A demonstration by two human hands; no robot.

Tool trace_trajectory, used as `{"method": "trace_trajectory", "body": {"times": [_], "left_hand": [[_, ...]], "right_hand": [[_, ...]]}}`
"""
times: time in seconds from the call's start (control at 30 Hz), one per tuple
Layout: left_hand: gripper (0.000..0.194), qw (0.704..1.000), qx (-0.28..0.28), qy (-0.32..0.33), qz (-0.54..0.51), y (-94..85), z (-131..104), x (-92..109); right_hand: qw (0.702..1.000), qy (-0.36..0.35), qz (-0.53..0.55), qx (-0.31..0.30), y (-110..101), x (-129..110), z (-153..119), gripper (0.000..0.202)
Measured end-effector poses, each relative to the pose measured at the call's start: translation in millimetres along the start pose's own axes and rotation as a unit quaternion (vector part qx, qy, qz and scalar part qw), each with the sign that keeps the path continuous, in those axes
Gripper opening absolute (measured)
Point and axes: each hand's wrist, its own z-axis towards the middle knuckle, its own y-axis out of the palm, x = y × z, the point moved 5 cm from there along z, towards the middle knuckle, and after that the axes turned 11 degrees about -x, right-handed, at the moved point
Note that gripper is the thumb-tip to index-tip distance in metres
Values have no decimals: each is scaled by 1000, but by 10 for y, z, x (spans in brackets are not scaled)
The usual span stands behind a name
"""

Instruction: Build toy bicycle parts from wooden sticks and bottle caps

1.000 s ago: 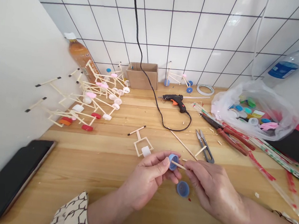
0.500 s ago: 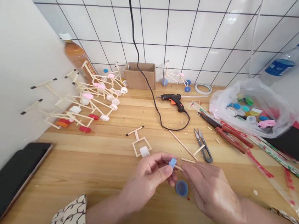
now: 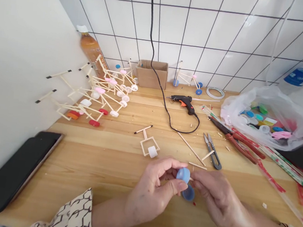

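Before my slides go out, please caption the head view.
Left hand holding a blue cap, right hand a thin stick, above a wooden table.

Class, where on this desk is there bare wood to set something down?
The widest bare patch lies between the flat black device and the left hand; a smaller one separates the grey metal snips from the right forearm. Pale wooden stick models crowd the back left; the clear plastic bag crowds the back right.

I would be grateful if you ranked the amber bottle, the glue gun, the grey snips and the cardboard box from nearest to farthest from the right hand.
1. Grey snips, just beyond the right hand
2. Glue gun, farther back, near the middle
3. Cardboard box, by the tiled wall
4. Amber bottle, far left
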Motion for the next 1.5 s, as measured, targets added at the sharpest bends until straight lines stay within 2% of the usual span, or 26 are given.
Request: {"method": "trace_trajectory", "body": {"times": [0.1, 0.17, 0.23, 0.3, 0.37, 0.43, 0.5, 0.6, 0.67, 0.73, 0.8, 0.9, 0.97, 1.03, 1.2, 1.37, 1.5], "left_hand": [[28, 1000, -4, -10, -29, 19, 7, -26], [28, 1000, -2, -2, -23, 20, 5, -20], [29, 1000, 6, 14, 3, 8, -2, -1], [29, 999, 15, 37, 34, -9, -12, 27], [27, 996, 20, 61, 56, -18, -19, 56], [26, 995, 21, 78, 61, -18, -24, 73], [26, 995, 22, 78, 51, -12, -24, 68], [26, 999, 17, 48, 8, 7, -18, 17], [28, 999, 9, 21, -24, 25, -17, -23], [29, 999, 3, 2, -49, 37, -18, -48], [30, 998, 2, -3, -58, 41, -19, -52], [29, 999, 7, 20, -36, 40, -20, -24], [26, 999, 10, 47, 8, 45, -24, 5], [24, 997, 16, 64, 50, 52, -30, 27], [25, 994, 8, 76, 72, 50, -20, 60], [35, 978, 7, 115, 177, 30, -13, 111], [25, 976, 15, 110, 188, 39, -27, 116]], "right_hand": [[973, -60, -210, 80, 30, -69, -47, 19], [954, -60, -274, 103, 51, -90, -62, 19], [972, -39, -216, 88, 47, -82, -49, 18], [997, 15, -67, 32, 45, -31, -20, 19], [993, 79, 81, -34, 71, 23, -7, 23], [980, 114, 149, -70, 89, 48, -13, 26], [985, 103, 122, -61, 79, 52, -24, 24], [999, 13, -46, 5, 59, 2, -53, 17], [983, -41, -172, 52, 70, -46, -86, 18], [968, -56, -235, 75, 80, -70, -104, 19], [979, -40, -188, 64, 72, -67, -93, 19], [999, 43, 16, -11, 79, -7, -48, 19], [984, 105, 133, -63, 109, 35, -33, 23], [969, 133, 190, -82, 120, 55, -26, 27], [982, 97, 158, -46, 69, 61, -13, 28], [987, 89, 123, -49, 68, 10, 24, 22], [999, 28, 37, -6, 52, -102, 41, 16]]}}
